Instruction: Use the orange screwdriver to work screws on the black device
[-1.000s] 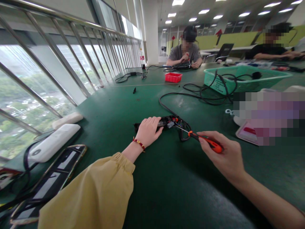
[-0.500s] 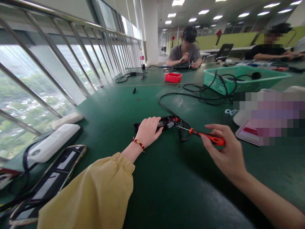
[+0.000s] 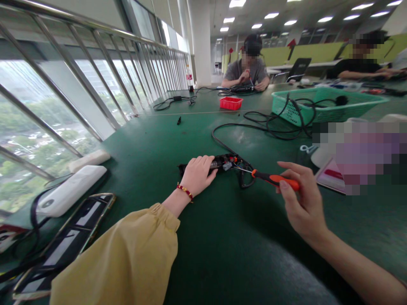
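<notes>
My left hand point(image 3: 198, 174) is closed over a long black corded device point(image 3: 219, 162), pressing it to the green table. The device's housing is open at its right end, where wires and small orange and grey parts show. In my right hand point(image 3: 302, 197) is a screwdriver point(image 3: 275, 179) with an orange and black handle, held between thumb and fingers near the handle's end. Its thin shaft points left, and the tip is at the wires in the device's open end. Whether the tip touches a screw is too small to tell. A black cord loops beside the shaft.
The device's black cable point(image 3: 233, 125) runs back toward a green basket point(image 3: 295, 112). A small red tray point(image 3: 231, 103) stands farther off. At left lie a phone point(image 3: 68, 241) and a white power bank point(image 3: 73, 190), beside a metal railing. A person point(image 3: 246, 72) works across the table.
My right hand's thumb and fingers have shifted on the screwdriver's handle, toward its end. The screwdriver has turned slightly, its tip staying at the device. My left hand has not moved.
</notes>
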Action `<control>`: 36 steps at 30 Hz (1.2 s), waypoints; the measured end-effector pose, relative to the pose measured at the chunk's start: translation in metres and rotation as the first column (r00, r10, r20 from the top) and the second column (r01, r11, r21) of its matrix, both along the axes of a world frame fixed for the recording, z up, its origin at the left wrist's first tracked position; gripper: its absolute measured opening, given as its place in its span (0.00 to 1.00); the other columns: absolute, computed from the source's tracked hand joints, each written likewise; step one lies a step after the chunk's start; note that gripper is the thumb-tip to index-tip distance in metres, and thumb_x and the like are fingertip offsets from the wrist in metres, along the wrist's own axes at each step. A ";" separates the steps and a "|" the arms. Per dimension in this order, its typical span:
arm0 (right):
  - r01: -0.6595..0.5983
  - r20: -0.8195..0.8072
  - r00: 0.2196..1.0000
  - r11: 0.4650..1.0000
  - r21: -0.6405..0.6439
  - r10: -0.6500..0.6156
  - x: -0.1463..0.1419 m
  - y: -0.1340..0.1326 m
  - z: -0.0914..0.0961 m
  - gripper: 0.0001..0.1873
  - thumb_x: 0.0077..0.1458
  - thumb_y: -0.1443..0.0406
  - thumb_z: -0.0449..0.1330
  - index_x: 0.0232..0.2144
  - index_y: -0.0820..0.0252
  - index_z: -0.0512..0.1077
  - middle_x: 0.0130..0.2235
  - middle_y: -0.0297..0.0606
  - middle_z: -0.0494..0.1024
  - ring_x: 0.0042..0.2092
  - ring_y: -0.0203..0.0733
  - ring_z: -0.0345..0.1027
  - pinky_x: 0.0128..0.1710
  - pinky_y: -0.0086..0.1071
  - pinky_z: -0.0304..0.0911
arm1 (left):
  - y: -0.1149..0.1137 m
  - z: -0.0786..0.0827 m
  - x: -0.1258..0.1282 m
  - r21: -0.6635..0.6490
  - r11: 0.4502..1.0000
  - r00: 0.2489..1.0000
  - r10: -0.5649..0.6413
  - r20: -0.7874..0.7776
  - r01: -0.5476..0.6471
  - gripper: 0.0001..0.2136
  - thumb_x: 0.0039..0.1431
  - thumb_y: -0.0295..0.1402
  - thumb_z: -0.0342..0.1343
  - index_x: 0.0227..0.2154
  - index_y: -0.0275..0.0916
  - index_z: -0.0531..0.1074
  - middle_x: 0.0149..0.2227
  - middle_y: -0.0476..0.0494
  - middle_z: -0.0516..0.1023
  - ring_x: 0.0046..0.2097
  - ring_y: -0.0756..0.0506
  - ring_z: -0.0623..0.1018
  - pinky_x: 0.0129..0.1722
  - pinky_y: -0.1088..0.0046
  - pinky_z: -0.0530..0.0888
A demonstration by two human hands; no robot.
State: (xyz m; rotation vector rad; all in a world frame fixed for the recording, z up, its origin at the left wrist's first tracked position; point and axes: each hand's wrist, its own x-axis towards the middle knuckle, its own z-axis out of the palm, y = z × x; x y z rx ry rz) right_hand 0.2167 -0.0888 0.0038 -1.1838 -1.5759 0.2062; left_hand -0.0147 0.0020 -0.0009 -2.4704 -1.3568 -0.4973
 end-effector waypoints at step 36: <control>0.030 0.102 0.994 0.999 0.032 -0.033 -0.003 -0.002 0.007 0.09 0.50 0.66 0.57 0.37 0.56 0.66 0.30 0.34 0.70 0.30 0.37 0.67 0.29 0.31 0.63 | -0.001 0.001 0.001 -0.009 1.000 1.000 0.005 -0.007 -0.005 0.15 0.58 0.36 0.45 0.45 0.32 0.63 0.40 0.39 0.71 0.39 0.43 0.70 0.39 0.66 0.66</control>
